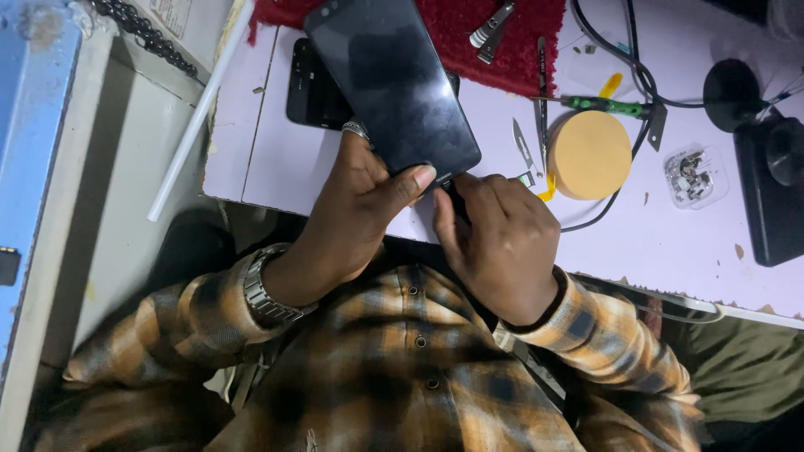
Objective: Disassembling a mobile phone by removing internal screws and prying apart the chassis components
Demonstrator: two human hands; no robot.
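Right, the left hand (356,213) has a firm grasp on a black smartphone (391,79), thumb pressed flat on the glass near its lower corner, fingers wrapped behind, a ring showing on one finger and a metal wristwatch (266,293) on the wrist. The phone is lifted and tilted over the near edge of the pale lilac worktable (251,159), dark screen facing up. The right hand (502,243) is curled tight at the phone's bottom edge, fingertips pinched against that end; whatever it may be pinching is hidden under the fingers, so I cannot tell if it holds anything. Under the raised phone lies a second dark phone (311,88), flat on the table, partly on a red cloth (494,46). On that cloth sits a nail clipper (492,29). Just right of the hands there's a round tan disc (590,155), with a thin blade (523,142) and tweezers (542,84) beside it and a green-handled screwdriver (607,106) above. Farther right, a small clear case of tiny parts (692,174), and black cables (624,63) looping across. Both plaid sleeves (586,322) come in from below.
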